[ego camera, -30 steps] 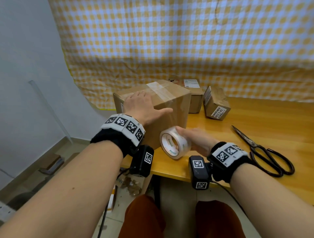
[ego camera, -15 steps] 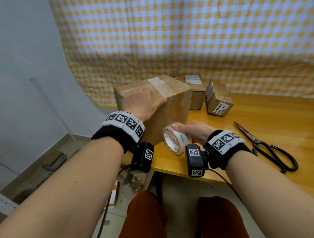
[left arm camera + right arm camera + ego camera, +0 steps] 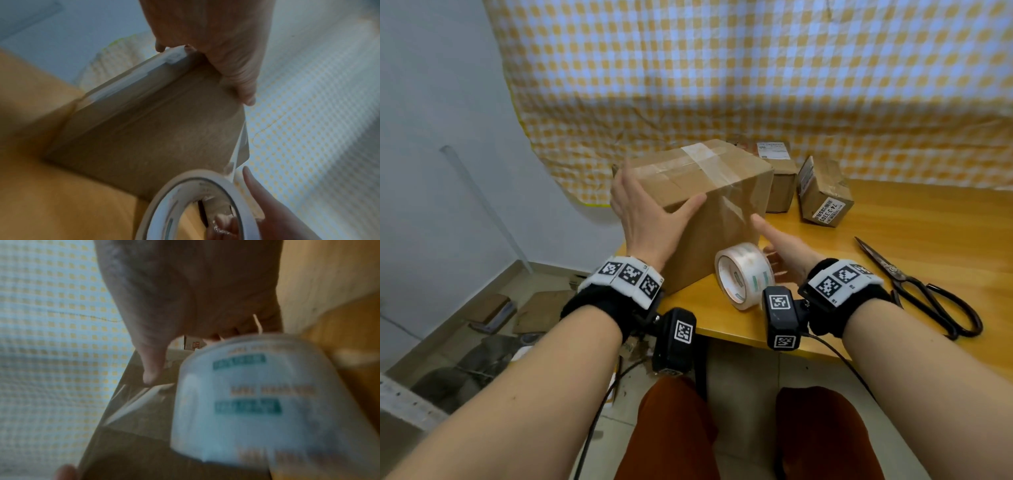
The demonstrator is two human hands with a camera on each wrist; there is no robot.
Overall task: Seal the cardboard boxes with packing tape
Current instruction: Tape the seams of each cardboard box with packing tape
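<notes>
A large cardboard box (image 3: 722,219) with clear tape across its top stands at the table's left end. My left hand (image 3: 650,209) grips its near left corner, thumb on the front face and fingers round the left side. In the left wrist view that hand (image 3: 216,40) sits over the box's (image 3: 154,121) upper edge. A roll of clear packing tape (image 3: 744,274) stands on edge on the table in front of the box. A strip of tape (image 3: 239,146) runs from the roll (image 3: 195,203) up to the box. My right hand (image 3: 780,246) is open beside the roll, fingers straight, thumb towards the box.
Two small cardboard boxes (image 3: 779,178) (image 3: 823,192) sit behind and right of the large one. Black scissors (image 3: 914,284) lie on the wooden table (image 3: 911,233) at the right. A yellow checked cloth (image 3: 756,85) hangs behind. The table's near edge (image 3: 722,329) is just under my wrists.
My left hand slid from the box's top to its near left corner and the box turned. My right hand let go of the roll and spread open beside it.
</notes>
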